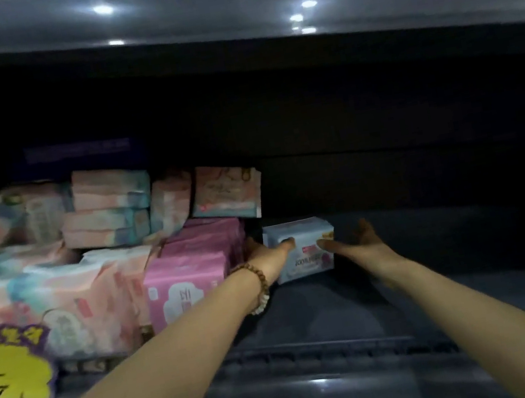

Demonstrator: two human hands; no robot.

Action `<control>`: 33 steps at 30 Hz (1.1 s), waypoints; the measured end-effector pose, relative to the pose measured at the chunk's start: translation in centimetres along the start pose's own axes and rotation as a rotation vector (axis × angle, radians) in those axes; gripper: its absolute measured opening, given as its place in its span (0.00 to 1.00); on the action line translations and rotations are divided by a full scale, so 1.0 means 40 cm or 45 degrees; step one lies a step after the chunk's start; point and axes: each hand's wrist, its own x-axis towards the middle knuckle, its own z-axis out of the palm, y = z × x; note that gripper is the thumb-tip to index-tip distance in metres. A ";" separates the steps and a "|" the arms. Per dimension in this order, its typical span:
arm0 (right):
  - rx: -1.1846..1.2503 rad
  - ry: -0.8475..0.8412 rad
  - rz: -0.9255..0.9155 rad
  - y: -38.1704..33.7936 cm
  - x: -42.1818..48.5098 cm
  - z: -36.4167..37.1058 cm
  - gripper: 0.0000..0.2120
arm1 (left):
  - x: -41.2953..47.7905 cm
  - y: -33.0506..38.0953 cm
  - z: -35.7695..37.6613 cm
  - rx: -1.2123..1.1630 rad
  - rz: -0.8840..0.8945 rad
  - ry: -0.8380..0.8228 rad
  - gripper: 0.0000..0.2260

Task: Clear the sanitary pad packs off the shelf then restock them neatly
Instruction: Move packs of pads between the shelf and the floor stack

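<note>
Two hands on the pale blue pack [303,261]: its left end is pinched by the left hand [265,252], its right is touched by the right hand [355,240], fingers apart

The pack [305,263] is pale blue, neighbouring packs [188,280] pink, sign [10,383] yellow.

dark shelf [341,307] with a grey front lip; blue pack [306,261] upright at mid-depth, bare shelf to its right; pink packs [188,280] in a row near its left; pastel packs [73,300] stacked, filling the left end.
</note>
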 end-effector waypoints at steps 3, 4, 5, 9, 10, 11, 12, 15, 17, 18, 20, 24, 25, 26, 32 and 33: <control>0.004 -0.238 0.061 0.010 0.040 0.026 0.28 | 0.066 -0.032 0.037 -0.125 -0.099 0.004 0.36; -0.021 -0.278 0.060 0.014 0.050 0.035 0.25 | 0.075 -0.033 0.046 -0.188 -0.114 -0.003 0.34; -0.024 -0.286 0.044 0.019 0.056 0.041 0.23 | 0.079 -0.031 0.052 -0.253 -0.123 -0.009 0.31; 0.020 -0.206 -0.012 0.038 0.040 0.046 0.18 | 0.050 -0.009 0.046 -0.262 -0.015 0.027 0.26; 0.078 -0.151 -0.022 0.036 0.025 0.039 0.19 | 0.028 0.004 0.039 -0.208 0.081 0.020 0.31; 0.148 -0.083 -0.047 0.025 0.007 0.032 0.20 | 0.003 0.015 0.028 -0.155 0.178 -0.005 0.37; 0.212 -0.022 -0.081 0.009 -0.011 0.024 0.22 | -0.037 0.033 0.010 -0.124 0.243 -0.048 0.42; 0.262 -0.040 -0.211 -0.081 -0.089 0.022 0.25 | -0.161 0.072 -0.060 -0.031 0.428 -0.166 0.30; 0.273 -0.141 -0.237 -0.137 -0.140 0.044 0.25 | -0.216 0.073 -0.117 -0.025 0.545 -0.148 0.21; 0.309 -0.190 -0.230 -0.159 -0.164 0.064 0.25 | -0.242 0.072 -0.153 -0.027 0.580 -0.108 0.18; 0.395 -0.263 -0.203 -0.194 -0.209 0.115 0.21 | -0.282 0.071 -0.243 -0.015 0.586 -0.057 0.13; 0.428 -0.324 -0.159 -0.245 -0.271 0.236 0.22 | -0.347 0.060 -0.401 -0.135 0.492 -0.077 0.29; 0.430 -0.343 -0.141 -0.253 -0.284 0.265 0.22 | -0.364 0.054 -0.424 -0.149 0.466 -0.092 0.30; 0.428 -0.368 -0.120 -0.259 -0.299 0.291 0.23 | -0.384 0.047 -0.439 -0.162 0.458 -0.100 0.31; 0.404 -0.484 0.071 -0.205 -0.417 0.320 0.22 | -0.492 -0.040 -0.422 -0.253 0.354 -0.117 0.13; 0.399 -0.488 0.110 -0.181 -0.438 0.300 0.22 | -0.511 -0.059 -0.400 -0.259 0.338 -0.155 0.14</control>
